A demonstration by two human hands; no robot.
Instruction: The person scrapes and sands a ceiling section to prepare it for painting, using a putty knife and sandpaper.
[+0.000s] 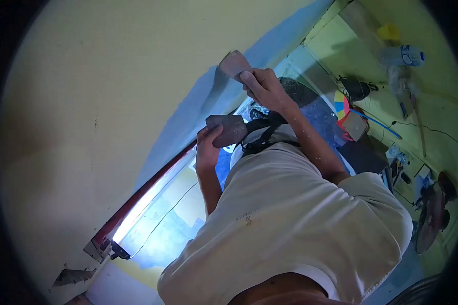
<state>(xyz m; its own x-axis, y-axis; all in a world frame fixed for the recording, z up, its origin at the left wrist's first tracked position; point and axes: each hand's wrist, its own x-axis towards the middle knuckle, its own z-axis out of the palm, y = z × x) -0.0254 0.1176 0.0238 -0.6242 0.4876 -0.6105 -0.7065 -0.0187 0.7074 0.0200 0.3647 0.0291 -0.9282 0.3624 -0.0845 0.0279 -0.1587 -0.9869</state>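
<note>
"Pinkish-grey flat scraper (235, 65): where is it sitting?"

"It is showing at the upper middle, against the wall's face. Whether its edge is touching, I cannot tell."

"What are you seeing from the left, then?"

"A broad cream-coloured wall (86, 76) is filling that side. Along its lower edge a long dark red strip (146, 180) is slanting upward to the right, and just below that a glowing white tube light (142, 208) is shining, with a thin dark cord (178, 202) running near it. Farther right, a blue-grey painted patch (183, 122) is covering a wedge of the wall."

"And the left hand (207, 147)?"

"It is gripping a dark grey angular flat plate (229, 130), thumb pressing on the face and fingers wrapping behind. That plate is hovering beside the black strap (262, 131) at the waist, below the scraper."

"How is the right hand (264, 87) doing?"

"It is closing firmly around the scraper's near end, its thumb lying along the flat face. Pale specks are dotting the forearm (310, 134)."

"Anything beyond?"

"Yes: a thin bright-blue rod (379, 123) is slanting across the background, and a clear plastic bottle with a blue cap (402, 55) is lying above it, near the upper right."
</note>
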